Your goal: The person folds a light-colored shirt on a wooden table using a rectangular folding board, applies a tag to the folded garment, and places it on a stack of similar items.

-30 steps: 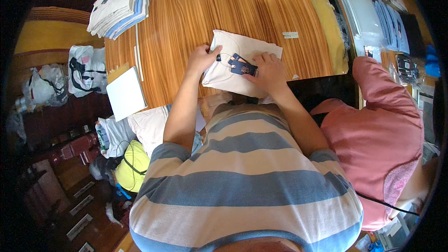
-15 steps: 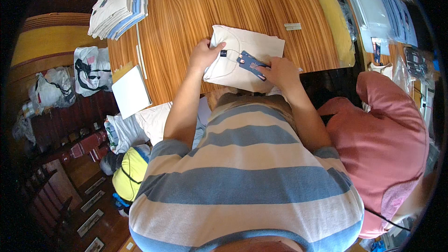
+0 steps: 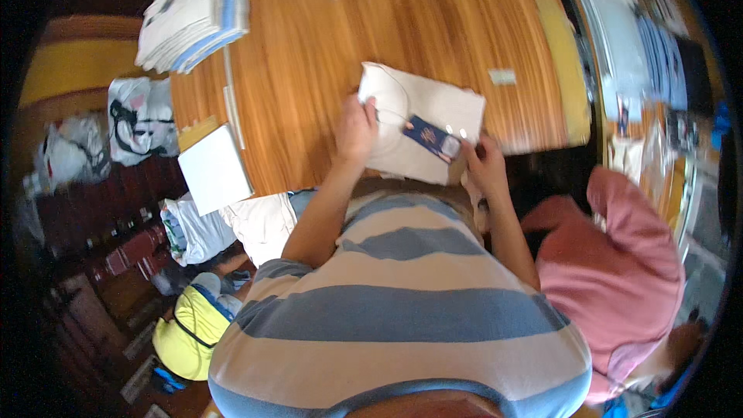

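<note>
A folded off-white shirt (image 3: 426,101) lies on the wooden table in front of me, its round collar toward the left. Over its middle, a dark blue hang tag (image 3: 430,138) rests at a slant, with a pale patch near its lower end. My left hand (image 3: 357,130) is closed on the shirt's left edge by the collar, thumb on top. At the right edge, my right hand (image 3: 486,169) pinches the shirt close to the tag's lower end; the fingers beneath are partly hidden.
Folded white and blue shirts (image 3: 193,19) are stacked at the far left. A white board (image 3: 215,170) lies at the table's left edge. Yellowish sheeting (image 3: 563,70) runs along the right side. Close by on the right is a person in a red top (image 3: 611,279); another wears yellow (image 3: 186,333).
My right hand has slid off the tag to the shirt's right edge. The tag now shows a pale patch. In the picture, the shirt and both hands sit lower and further right; the view has shifted too.
</note>
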`<state>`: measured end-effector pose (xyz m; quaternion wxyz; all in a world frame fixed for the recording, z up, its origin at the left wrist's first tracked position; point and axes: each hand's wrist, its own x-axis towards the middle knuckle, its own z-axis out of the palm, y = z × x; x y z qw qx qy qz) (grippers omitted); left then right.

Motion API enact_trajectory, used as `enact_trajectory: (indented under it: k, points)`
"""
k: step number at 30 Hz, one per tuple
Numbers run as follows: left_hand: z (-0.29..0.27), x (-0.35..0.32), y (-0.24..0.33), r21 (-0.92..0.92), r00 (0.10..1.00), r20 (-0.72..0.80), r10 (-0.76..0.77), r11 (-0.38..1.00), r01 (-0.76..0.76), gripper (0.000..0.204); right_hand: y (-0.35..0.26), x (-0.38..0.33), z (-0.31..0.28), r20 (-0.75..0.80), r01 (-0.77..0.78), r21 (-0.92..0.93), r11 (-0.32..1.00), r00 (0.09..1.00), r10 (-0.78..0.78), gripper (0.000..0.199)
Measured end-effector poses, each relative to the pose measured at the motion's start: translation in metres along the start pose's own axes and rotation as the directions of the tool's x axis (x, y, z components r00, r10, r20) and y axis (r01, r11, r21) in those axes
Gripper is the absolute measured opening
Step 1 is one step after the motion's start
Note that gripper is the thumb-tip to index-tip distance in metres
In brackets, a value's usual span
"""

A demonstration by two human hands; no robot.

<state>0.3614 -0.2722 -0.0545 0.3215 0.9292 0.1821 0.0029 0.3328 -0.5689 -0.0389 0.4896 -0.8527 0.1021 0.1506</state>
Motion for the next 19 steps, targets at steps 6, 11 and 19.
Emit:
enact_trajectory:
  k: [6,11,19]
  points:
    - [-0.092,0.058,-0.014,-0.094,0.979,-0.199,0.031,0.994,-0.051,0.031,-0.074,0.029,0.052,0.089,0.042,0.285,0.957,0.993,-0.071,0.023]
    - [-0.297,0.189,-0.082,-0.070,0.812,-0.582,0.044,0.992,-0.104,0.036,-0.306,0.150,0.166,0.245,0.366,0.353,0.861,0.852,-0.462,0.023]
    - [-0.489,0.450,-0.193,0.229,0.912,-0.378,-0.158,0.939,0.257,0.070,-0.526,0.322,0.353,0.457,0.284,0.329,0.901,0.787,-0.415,0.042]
